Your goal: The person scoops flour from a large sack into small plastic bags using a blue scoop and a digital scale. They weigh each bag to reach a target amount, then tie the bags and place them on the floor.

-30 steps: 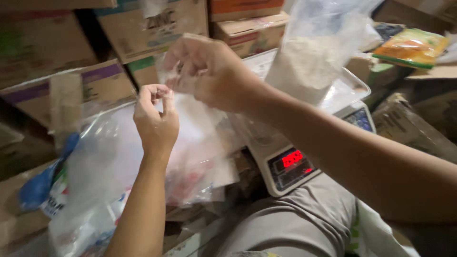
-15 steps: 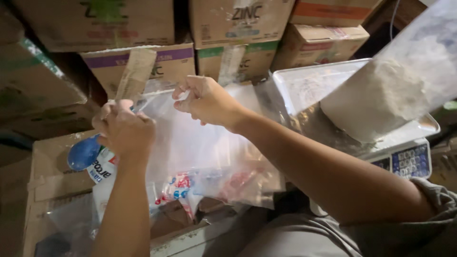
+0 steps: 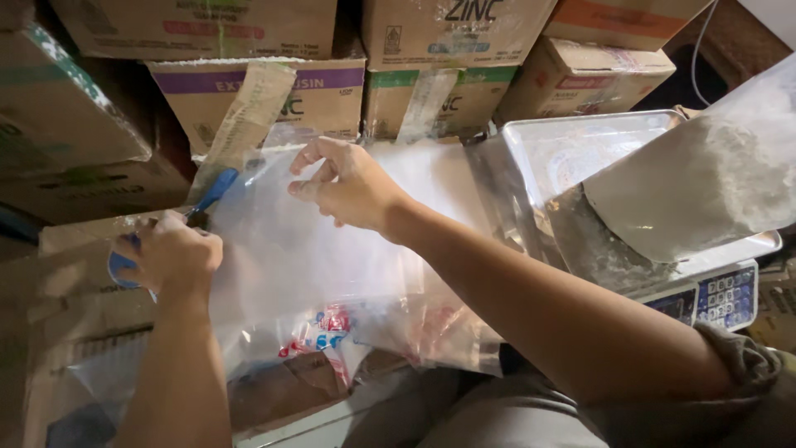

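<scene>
We hold a clear plastic bag [image 3: 290, 249] stretched open between our hands, and doing this well seems to mean keeping its top edge taut and level, so the mouth gapes and the thin film does not fold on itself. Our left hand [image 3: 170, 253] is clenched on the bag's left edge, a blue scoop [image 3: 211, 192] just beside it. Our right hand [image 3: 348, 184] pinches the upper rim between thumb and fingers. The bag lies left of the scale [image 3: 701, 290], near it, where a bag of white powder [image 3: 705, 182] rests on the metal pan.
</scene>
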